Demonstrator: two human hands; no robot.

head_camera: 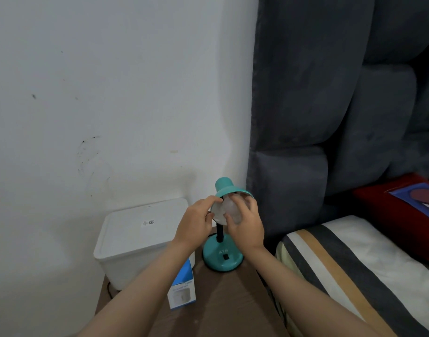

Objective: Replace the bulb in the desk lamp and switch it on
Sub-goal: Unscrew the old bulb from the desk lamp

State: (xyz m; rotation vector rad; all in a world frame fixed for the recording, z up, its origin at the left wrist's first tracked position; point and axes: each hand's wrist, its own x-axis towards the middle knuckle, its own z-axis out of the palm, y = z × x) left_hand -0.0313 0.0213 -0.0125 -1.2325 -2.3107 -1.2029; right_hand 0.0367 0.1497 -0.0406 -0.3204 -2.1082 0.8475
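Teal desk lamp (222,254) stands at the far right corner of the brown surface (223,302), round base down, black switch on the base facing the camera, black neck rising to the shade (227,188), which is tipped so its mouth opens toward the viewer. White bulb (227,210) sits in the mouth of the shade; whether it is seated in the socket cannot be told. Right hand (246,224) is cupped over the bulb from the near right, fingers curled round the globe and gripping it. Left hand (196,222) is at the left rim of the shade, thumb and fingers curled and pinching the rim edge, holding the shade. Both forearms come in from the near edge, bare. White lidded plastic bin (140,239) sits at the far left corner of the surface, a small label on its lid, just left of the lamp base. Blue-and-white bulb carton (182,290) lies near the middle of the surface, partly under the left forearm, close in front of the bin. White wall (111,93) behind, with dark scuffs. Dark grey padded headboard (330,105) to the right of the lamp; a striped pillow (354,268) lies on the bed beside the surface's right edge, and a red cushion (403,203) lies beyond it.
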